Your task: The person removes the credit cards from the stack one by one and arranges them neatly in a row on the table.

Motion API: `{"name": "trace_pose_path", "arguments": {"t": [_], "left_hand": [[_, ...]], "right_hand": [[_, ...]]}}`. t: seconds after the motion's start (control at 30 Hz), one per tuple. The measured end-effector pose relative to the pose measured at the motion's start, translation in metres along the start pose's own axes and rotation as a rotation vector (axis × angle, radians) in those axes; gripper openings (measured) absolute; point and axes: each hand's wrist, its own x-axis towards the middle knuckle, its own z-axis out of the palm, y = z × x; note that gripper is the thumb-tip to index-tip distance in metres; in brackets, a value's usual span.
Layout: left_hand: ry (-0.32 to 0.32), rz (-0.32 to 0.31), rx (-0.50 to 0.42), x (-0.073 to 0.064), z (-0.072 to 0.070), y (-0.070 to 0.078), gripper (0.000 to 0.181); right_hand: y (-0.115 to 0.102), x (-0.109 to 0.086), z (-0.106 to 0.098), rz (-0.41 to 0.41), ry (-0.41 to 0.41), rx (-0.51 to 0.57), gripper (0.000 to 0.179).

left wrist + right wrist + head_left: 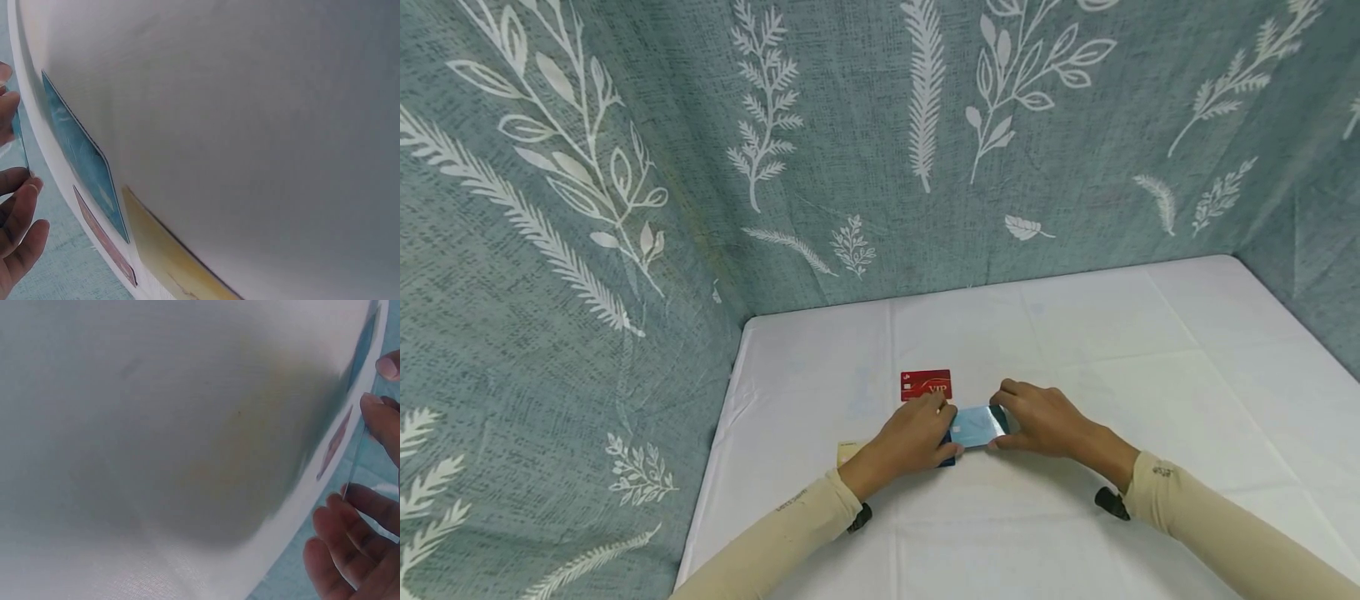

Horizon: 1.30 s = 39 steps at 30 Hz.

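A light blue card (976,426) with a dark band at its right end is raised above the white table. My left hand (917,432) pinches its left end. At the other end, the fingers of my right hand (1047,421) grip it. Seen from the left wrist, the held card (21,140) is nearly edge-on between the hands. Under the left hand, a darker blue card (949,461) is mostly covered; the left wrist view shows more of this blue card (87,159) flat on the cloth.
A red VIP card (925,383) lies just beyond the left hand. Left of that hand is a yellow card (848,451), partly hidden by the wrist. White cloth covers the table (1075,325); a leaf-patterned blue-green curtain (865,150) hangs behind and at the sides.
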Motion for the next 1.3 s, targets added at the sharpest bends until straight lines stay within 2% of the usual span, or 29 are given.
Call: {"name": "trace_pose_path", "arguments": {"t": [0.27,0.67,0.97,1.3], "left_hand": [[0.004,-0.002,0.006,0.0,0.002,0.002,0.054],[-0.009,0.003,0.005,0.001,0.003,0.005,0.051],[0.005,0.011,0.006,0.002,0.005,0.007,0.049],[-0.034,0.014,0.009,0.003,0.007,0.009,0.05]], "right_hand": [[0.002,-0.002,0.002,-0.009,0.021,-0.002,0.06],[0.001,-0.006,0.001,-0.005,0.007,0.001,0.06],[0.002,-0.008,0.002,-0.01,0.001,0.007,0.06],[0.001,-0.011,0.005,-0.004,-0.023,0.034,0.059]]}}
